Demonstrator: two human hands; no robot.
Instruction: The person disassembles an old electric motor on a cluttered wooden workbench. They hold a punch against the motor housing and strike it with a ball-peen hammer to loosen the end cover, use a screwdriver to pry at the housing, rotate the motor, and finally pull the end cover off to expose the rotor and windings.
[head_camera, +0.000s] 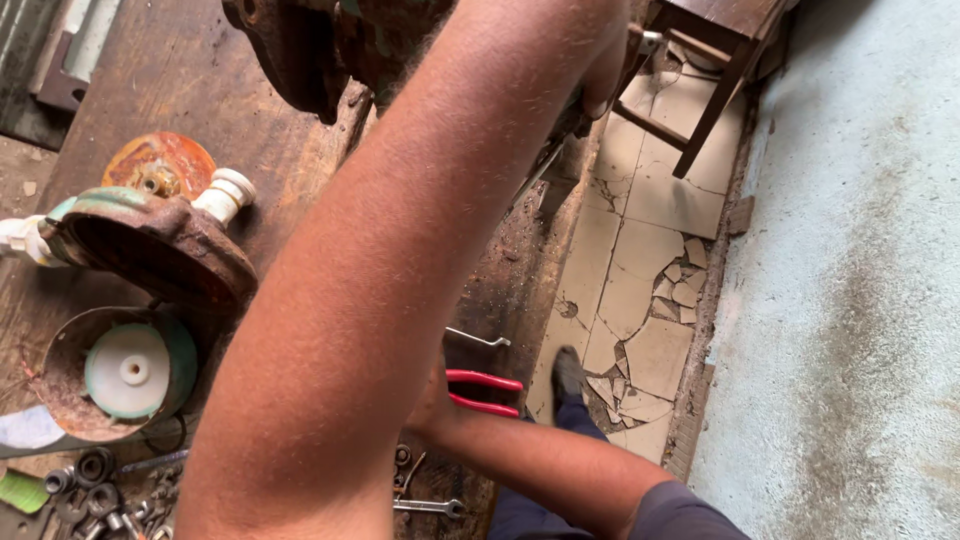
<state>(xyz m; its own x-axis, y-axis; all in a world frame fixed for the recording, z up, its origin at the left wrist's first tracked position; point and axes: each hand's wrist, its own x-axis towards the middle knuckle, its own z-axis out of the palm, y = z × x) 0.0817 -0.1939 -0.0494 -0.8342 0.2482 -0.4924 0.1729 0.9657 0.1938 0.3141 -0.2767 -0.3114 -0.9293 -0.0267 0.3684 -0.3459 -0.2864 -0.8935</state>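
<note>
Fingers (605, 85) of the left hand (600, 70) curl downward near the top of the view, closed around something beside the rusty green motor body (300, 50); what they grip is hidden by the hand itself, though a thin metal tool shaft (535, 175) slants down from under it. Left forearm runs diagonally across most of the view and blocks the middle of the wooden workbench (200, 80).

Right hand (432, 405) sits low, mostly hidden behind the left forearm, just beside the red-handled pliers (485, 392); whether it touches or grasps them cannot be told (only the handle ends show).

On the bench, left side: a rusted pump housing (160, 245) with a white threaded fitting (228, 193), an orange-rust disc (160, 163) behind it, and a round rusty cover holding a white disc (127, 370). Small bearings and nuts (90, 480) lie near the lower left edge. A wrench (428, 507) lies below the pliers.

Beyond the bench edge: cracked floor tiles (640, 290), a dark shoe (568, 375), wooden chair legs (710, 100).
</note>
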